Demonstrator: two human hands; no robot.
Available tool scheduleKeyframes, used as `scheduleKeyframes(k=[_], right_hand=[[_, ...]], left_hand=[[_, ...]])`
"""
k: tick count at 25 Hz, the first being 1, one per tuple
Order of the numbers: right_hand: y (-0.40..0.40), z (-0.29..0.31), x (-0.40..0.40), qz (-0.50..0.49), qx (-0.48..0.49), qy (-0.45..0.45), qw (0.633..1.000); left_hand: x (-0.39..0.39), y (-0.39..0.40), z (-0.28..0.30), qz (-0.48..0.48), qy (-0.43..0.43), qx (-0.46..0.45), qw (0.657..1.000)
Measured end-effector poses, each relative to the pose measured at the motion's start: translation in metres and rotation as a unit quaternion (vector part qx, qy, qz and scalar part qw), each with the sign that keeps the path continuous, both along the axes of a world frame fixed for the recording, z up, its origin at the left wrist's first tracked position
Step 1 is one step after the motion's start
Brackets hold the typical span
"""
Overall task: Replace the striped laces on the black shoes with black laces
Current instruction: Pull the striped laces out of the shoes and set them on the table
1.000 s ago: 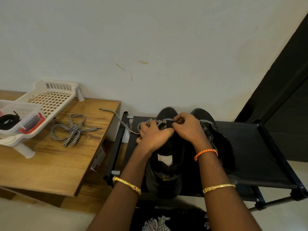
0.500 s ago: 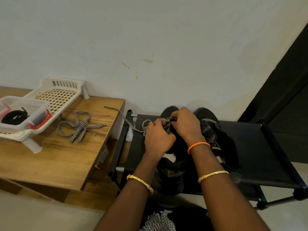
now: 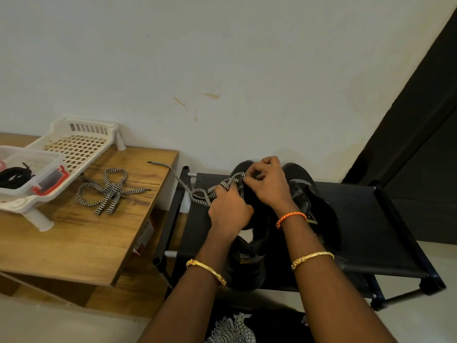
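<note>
A pale, scuffed wall backed a low black fabric rack [image 3: 371,219] and, to its left, a wooden table [image 3: 74,243].

On the rack, the fingers [image 3: 249,172] of the right hand [image 3: 269,186] were curled in a pinch on the striped lace [image 3: 197,193] at the throat of the near black shoe [image 3: 247,263]. The left hand [image 3: 228,211] had its fingers closed around a gathered bunch of the same lace just beside the shoe's left side. From there the lace ran left off the rack, its tip lying on the table's right edge near the far corner.

The second black shoe [image 3: 304,191] sat touching the first on its right, and no lace showed in its visible eyelets. A loose striped lace [image 3: 108,191] lay in a heap near the middle of the table, so 1 shoe looked already stripped. The black laces [image 3: 13,175] rested in a clear tub [image 3: 49,167] on a white basket tray [image 3: 74,142] at the table's far left, apparently untouched.

By my reading, removal was about finished on 1 shoe and underway on the other; threading both black laces remained.
</note>
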State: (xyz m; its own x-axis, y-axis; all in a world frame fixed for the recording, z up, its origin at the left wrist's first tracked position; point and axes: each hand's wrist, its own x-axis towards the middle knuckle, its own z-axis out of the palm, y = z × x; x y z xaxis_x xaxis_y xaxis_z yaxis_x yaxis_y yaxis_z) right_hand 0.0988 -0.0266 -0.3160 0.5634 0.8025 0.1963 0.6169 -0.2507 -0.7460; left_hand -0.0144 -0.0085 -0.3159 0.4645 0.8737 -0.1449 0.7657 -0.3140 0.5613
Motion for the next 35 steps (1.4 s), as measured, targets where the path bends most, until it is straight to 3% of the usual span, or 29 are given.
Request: scheduleKeyframes(k=[7, 12, 14, 17, 20, 27, 29, 32, 35], right_hand=[[-0.006, 0.028, -0.003, -0.033, 0.172, 0.184, 0.967], [-0.010, 0.057, -0.001, -0.042, 0.331, 0.283, 0.899], [-0.007, 0.052, -0.007, -0.049, 0.288, 0.262, 0.920], [-0.002, 0.031, -0.010, -0.021, 0.108, 0.109, 0.988], [0.002, 0.013, -0.008, 0.026, -0.073, -0.026, 0.997], [0.009, 0.006, -0.015, -0.023, -0.099, -0.127, 0.987], [0.009, 0.004, -0.014, -0.019, -0.087, -0.106, 0.990], [0.006, 0.006, -0.010, -0.005, -0.037, 0.034, 0.999], [0.001, 0.019, -0.006, -0.011, 0.026, 0.182, 0.983]], left_hand=[[0.000, 0.000, 0.000, -0.001, 0.013, -0.013, 1.000], [0.000, 0.000, 0.000, 0.007, 0.002, -0.018, 1.000], [0.000, 0.000, 0.000, 0.012, -0.013, -0.021, 1.000], [-0.003, 0.001, -0.001, 0.017, -0.034, -0.025, 0.999], [-0.004, 0.001, -0.001, 0.017, -0.042, -0.025, 0.999], [-0.003, 0.000, -0.003, 0.019, -0.053, -0.014, 0.998], [-0.003, -0.001, -0.003, 0.021, -0.052, -0.013, 0.998], [-0.002, -0.002, -0.002, 0.022, -0.040, -0.006, 0.999], [-0.001, -0.002, -0.001, 0.019, -0.027, -0.003, 0.999]])
